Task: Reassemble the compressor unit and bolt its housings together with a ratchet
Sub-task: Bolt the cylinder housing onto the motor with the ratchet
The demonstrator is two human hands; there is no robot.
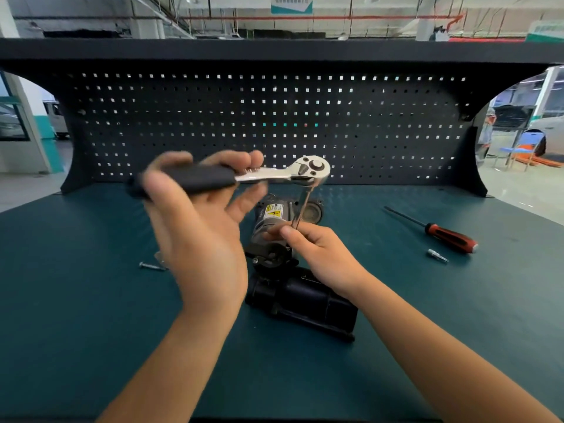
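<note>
Ratchet (274, 174) being held over the compressor (302, 297).
Left hand (195, 227) is gripping its black handle; right hand (317, 251) is pinching the extension bar (302, 206) just above the compressor, lying mid-tabletop (91, 300).

Bright, even light, probably overhead; soft shadows; left hand (195, 221) motion-blurred; edges bowed.

A red-and-black screwdriver (442, 235) lies on the teal desk (91, 300) at the right, shaft pointing back-left. A small silver bit (437, 256) lies just before it. A black pegboard (213, 117) stands behind.
</note>
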